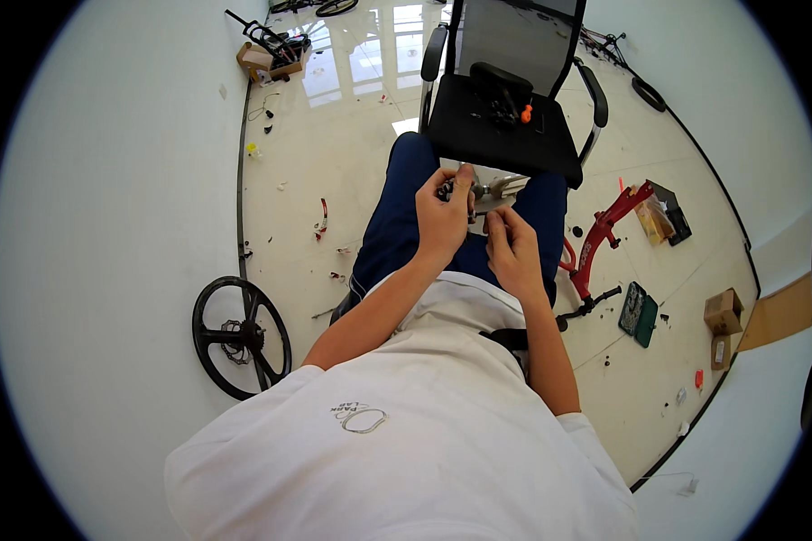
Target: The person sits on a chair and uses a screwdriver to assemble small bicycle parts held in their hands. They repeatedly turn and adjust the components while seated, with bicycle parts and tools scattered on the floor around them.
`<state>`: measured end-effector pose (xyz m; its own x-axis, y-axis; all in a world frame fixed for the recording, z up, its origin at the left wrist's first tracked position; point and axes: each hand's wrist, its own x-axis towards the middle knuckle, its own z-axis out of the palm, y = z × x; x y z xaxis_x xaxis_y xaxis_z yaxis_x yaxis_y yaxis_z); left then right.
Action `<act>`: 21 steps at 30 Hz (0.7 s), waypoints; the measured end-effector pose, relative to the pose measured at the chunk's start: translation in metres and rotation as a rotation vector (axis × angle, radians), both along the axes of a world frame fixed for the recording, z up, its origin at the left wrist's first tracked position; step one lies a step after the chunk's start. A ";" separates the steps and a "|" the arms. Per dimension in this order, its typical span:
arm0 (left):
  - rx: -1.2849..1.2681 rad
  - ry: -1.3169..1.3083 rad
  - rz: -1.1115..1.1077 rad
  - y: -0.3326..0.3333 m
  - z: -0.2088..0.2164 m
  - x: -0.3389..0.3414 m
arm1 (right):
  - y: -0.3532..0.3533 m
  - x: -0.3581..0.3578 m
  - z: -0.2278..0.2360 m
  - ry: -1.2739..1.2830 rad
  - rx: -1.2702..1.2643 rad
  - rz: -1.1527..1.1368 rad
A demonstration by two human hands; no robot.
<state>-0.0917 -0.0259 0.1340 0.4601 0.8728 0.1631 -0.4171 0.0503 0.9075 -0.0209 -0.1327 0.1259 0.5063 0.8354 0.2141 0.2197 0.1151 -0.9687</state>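
Observation:
Both my hands are raised over my lap, close together between my knees. My left hand [442, 215] is closed round a small dark metal part [446, 189]; the fingers cover much of it, so its kind is unclear. Just right of it, my right hand [515, 254] has thumb and fingertips drawn together in a pinch, and whatever is in them is too small to make out. Beyond the hands, partly hidden by them, silvery metal pieces [505, 187] show between my knees below the chair seat.
In front stands a black office chair [550, 149] with dark parts and an orange-handled tool [526, 114] on its seat. Right lie a red bike frame [595, 239], an open green tool case [639, 316] and cardboard boxes [723, 312]. A black spoked wheel [209, 336] leans at left.

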 end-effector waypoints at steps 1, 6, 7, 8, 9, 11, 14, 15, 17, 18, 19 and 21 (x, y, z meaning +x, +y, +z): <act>0.052 -0.008 0.028 0.001 -0.001 0.000 | 0.000 -0.004 0.003 0.074 -0.003 0.006; 0.433 0.044 0.275 -0.001 -0.001 -0.002 | -0.003 -0.010 0.016 0.433 0.008 0.134; 0.505 0.049 0.323 -0.003 0.002 -0.005 | -0.004 -0.010 0.017 0.466 0.010 0.150; 0.595 0.059 0.388 -0.006 0.001 -0.005 | -0.005 -0.011 0.017 0.500 0.012 0.167; 0.705 0.060 0.465 -0.005 0.002 -0.004 | 0.000 -0.010 0.011 0.314 0.016 0.073; 0.515 0.037 0.316 0.000 -0.005 -0.002 | 0.008 -0.013 -0.008 -0.055 0.033 -0.116; -0.067 0.053 -0.186 0.007 0.006 -0.012 | 0.001 -0.016 0.006 -0.568 0.113 -0.157; -0.318 0.080 -0.427 0.009 0.009 -0.016 | -0.004 -0.014 0.012 -0.713 0.146 -0.136; -0.418 0.117 -0.565 0.016 0.003 -0.020 | -0.005 -0.004 0.017 -0.789 0.111 0.002; -0.430 0.125 -0.609 0.016 -0.002 -0.023 | -0.005 0.003 0.020 -0.864 0.121 0.058; -0.442 0.138 -0.660 0.014 -0.004 -0.024 | -0.004 0.006 0.024 -0.938 0.126 0.106; -0.030 0.121 -0.136 0.009 -0.006 -0.016 | 0.010 0.011 0.006 -0.513 0.182 0.109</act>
<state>-0.1081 -0.0169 0.1279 0.5891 0.8047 0.0738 -0.2924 0.1271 0.9478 -0.0103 -0.1227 0.1320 0.2120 0.8033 0.5566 0.6357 0.3192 -0.7028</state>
